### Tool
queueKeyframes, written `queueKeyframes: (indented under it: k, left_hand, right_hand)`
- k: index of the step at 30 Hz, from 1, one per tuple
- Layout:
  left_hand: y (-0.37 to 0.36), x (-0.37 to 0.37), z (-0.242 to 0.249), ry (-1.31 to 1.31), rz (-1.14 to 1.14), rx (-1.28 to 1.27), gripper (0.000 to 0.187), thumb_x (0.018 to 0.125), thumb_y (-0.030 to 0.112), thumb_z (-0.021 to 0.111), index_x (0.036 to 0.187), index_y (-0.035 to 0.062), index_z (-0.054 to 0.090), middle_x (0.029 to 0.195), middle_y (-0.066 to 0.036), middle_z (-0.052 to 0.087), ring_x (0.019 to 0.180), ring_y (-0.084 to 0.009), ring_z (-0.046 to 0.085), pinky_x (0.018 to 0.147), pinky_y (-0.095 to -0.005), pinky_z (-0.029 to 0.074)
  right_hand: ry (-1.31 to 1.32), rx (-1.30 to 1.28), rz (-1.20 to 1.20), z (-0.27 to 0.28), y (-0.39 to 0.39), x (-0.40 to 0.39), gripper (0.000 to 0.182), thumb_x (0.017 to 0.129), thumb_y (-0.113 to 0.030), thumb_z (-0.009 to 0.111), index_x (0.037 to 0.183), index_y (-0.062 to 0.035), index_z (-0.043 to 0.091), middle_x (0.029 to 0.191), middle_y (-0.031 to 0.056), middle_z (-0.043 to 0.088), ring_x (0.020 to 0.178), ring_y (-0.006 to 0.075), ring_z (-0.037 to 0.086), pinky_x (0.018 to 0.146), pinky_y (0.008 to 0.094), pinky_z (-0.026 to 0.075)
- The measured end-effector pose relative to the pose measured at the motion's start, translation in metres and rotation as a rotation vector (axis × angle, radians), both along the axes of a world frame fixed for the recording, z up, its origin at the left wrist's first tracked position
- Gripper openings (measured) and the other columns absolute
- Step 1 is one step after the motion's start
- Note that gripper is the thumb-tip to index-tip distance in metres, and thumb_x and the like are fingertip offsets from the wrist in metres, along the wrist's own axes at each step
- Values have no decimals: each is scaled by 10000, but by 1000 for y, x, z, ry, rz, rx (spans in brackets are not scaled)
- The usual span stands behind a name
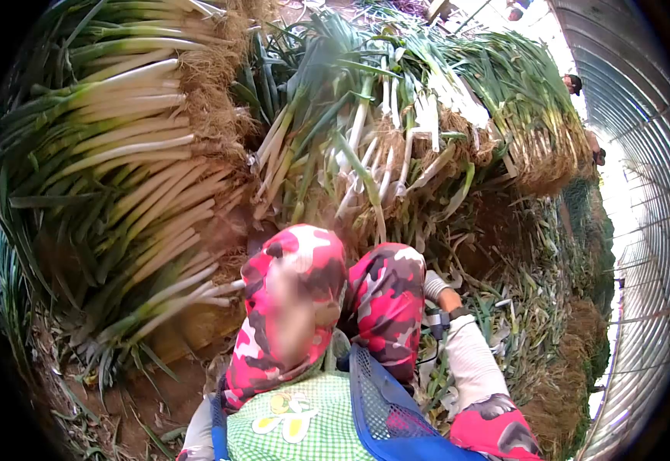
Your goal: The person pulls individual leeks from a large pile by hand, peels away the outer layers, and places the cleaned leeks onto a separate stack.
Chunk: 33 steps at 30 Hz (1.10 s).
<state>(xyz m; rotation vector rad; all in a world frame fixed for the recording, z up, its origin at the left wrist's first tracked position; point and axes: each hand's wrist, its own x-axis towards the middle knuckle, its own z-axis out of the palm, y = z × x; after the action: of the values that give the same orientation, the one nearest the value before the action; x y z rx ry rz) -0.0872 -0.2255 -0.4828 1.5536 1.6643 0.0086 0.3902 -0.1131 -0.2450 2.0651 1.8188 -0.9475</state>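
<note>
My right hand point(435, 287), in a pale glove, hangs beside my right knee, its fingers hidden behind the pink camouflage trouser leg point(387, 307). A dark strap with a small device point(438, 321) sits at the wrist, below a white sleeve cover point(473, 361). Loose leek leaves and trimmings point(512, 307) lie around this hand. Of my left arm only a pale sleeve point(199, 432) shows at the bottom edge; the hand is out of sight. Loose leeks point(365, 173) with roots lie ahead of my knees.
A tall stack of leeks point(135, 154), roots facing right, rises on the left. More leeks point(535, 115) are heaped at the back right. Trimmed roots point(565, 369) pile up at the right. A ribbed tunnel wall point(650, 230) runs along the right; people's heads point(573, 83) show beyond the heap.
</note>
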Motion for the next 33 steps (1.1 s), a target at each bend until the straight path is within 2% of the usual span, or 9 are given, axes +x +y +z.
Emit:
queueKeyframes:
  k: [3, 9, 14, 17, 18, 23, 25, 28, 33]
  left_hand:
    - [-66, -59, -25, 131, -60, -32, 531, 805, 398, 553, 1260, 125, 533, 1195, -139, 569, 1087, -293, 551, 923, -426, 425]
    - [-156, -231, 39, 481, -419, -535, 592, 748, 466, 588, 1275, 202, 522, 1197, -146, 579, 1100, -313, 554, 930, -407, 429]
    - [24, -231, 148, -178, 72, -203, 438, 741, 247, 678, 1153, 119, 608, 1099, -99, 642, 952, -181, 616, 839, -298, 466]
    - [224, -105, 313, -697, 253, -112, 431, 805, 89, 586, 1222, 0, 520, 1154, -128, 575, 1066, -195, 559, 922, -308, 431]
    - [261, -103, 279, -416, -78, 29, 466, 826, 72, 548, 1276, -10, 461, 1248, -139, 523, 1140, -197, 512, 956, -317, 406]
    - [451, 26, 216, -598, -49, 226, 733, 749, 227, 658, 1367, 2, 332, 1321, -197, 451, 1220, -279, 448, 1021, -316, 348]
    - [509, 68, 136, 13, -26, 505, 880, 703, 318, 712, 1399, 39, 251, 1324, -224, 435, 1210, -335, 452, 1019, -364, 356]
    - [546, 93, 139, 172, 99, 148, 964, 668, 354, 746, 1408, 52, 207, 1324, -252, 418, 1198, -357, 460, 985, -389, 397]
    - [539, 54, 59, -326, 198, 6, 670, 667, 327, 776, 1188, -1, 512, 1032, -147, 637, 1002, -267, 580, 861, -341, 451]
  right_hand:
    - [433, 51, -334, 40, 53, -34, 357, 836, -337, 582, 1085, -83, 622, 1025, 217, 625, 954, 365, 606, 796, 388, 481]
    - [232, 144, 213, 64, 169, -100, 286, 836, -193, 598, 1092, -69, 561, 923, 186, 641, 853, 320, 636, 741, 361, 491]
    - [324, -12, 524, 28, 258, -157, 413, 852, -263, 559, 1223, -85, 517, 1107, 158, 603, 974, 298, 602, 813, 320, 479]
    - [627, 63, 420, -6, 303, -197, 536, 838, -300, 576, 1298, -54, 449, 1121, 141, 606, 949, 300, 606, 811, 333, 488]
    - [678, -39, 299, -20, 315, -211, 544, 836, -316, 578, 1291, -44, 453, 1125, 153, 603, 946, 304, 605, 813, 340, 489]
    - [346, -95, 123, -32, 367, -261, 712, 738, -497, 643, 1210, 20, 515, 1116, 245, 591, 966, 350, 597, 840, 362, 482]
    - [307, 14, -219, -112, 380, -264, 650, 710, -454, 636, 1123, 38, 541, 1042, 249, 616, 977, 359, 600, 845, 363, 469]
    - [362, 4, -332, -120, 368, -266, 857, 692, -486, 689, 1305, 10, 354, 1202, 276, 529, 1097, 379, 542, 894, 392, 453]
    - [545, 68, -392, -132, 356, -254, 936, 660, -463, 730, 1318, 19, 271, 1193, 265, 527, 1092, 342, 542, 912, 373, 437]
